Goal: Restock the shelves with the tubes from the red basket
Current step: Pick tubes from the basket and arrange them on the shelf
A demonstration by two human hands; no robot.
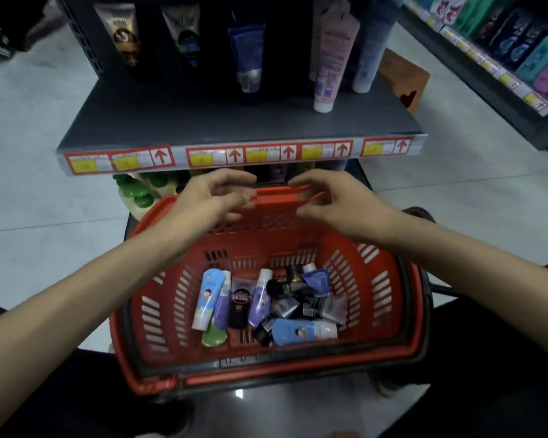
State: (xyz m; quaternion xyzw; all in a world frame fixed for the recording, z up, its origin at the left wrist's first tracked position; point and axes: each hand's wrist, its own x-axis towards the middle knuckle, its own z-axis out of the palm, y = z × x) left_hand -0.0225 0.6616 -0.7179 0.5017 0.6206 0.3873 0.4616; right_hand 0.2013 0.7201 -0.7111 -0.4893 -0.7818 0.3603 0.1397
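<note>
**Both hands empty over far rim of red basket; tubes in basket**

Far left, low: round green caps [136, 191] on pale bottles on the lower shelf, just beside the basket's far left corner. Above them is the dark grey metal shelf [171, 121], with a strip of red-and-yellow price labels [234, 154] along its front edge. Standing on it cap down, left to right: gold-brown tube [124, 36], grey-and-black tube [184, 33], dark blue tube with silver end [247, 58], pale pink tube with white cap [329, 64], pale grey-blue tube [369, 52]. Their tops are cut off by the frame.

My left hand [215, 197] hangs over the far rim of the red slotted plastic basket [396, 311], fingers loosely curled, thumb apart, holding nothing. It is blurred, so I cannot tell if the fingertips touch the rim.

The task tubes lie loose on the basket floor. Left to right: light blue tube with cartoon face [206, 298], green flat tube end [214, 336], purple tube [222, 308], black tube [239, 308], lavender tube with white cap [261, 298], a second light blue tube lying crosswise [301, 331], dark blue pouch-like tube [317, 279], grey tubes [332, 308].

My right hand [336, 203] mirrors the left over the same far rim, fingers curled loosely, grasping nothing; contact with the rim is unclear.

Right of the shelf: orange-brown box [405, 80] on the floor. Far right: a second shelf of teal, purple and dark blue packs [525, 49].
</note>
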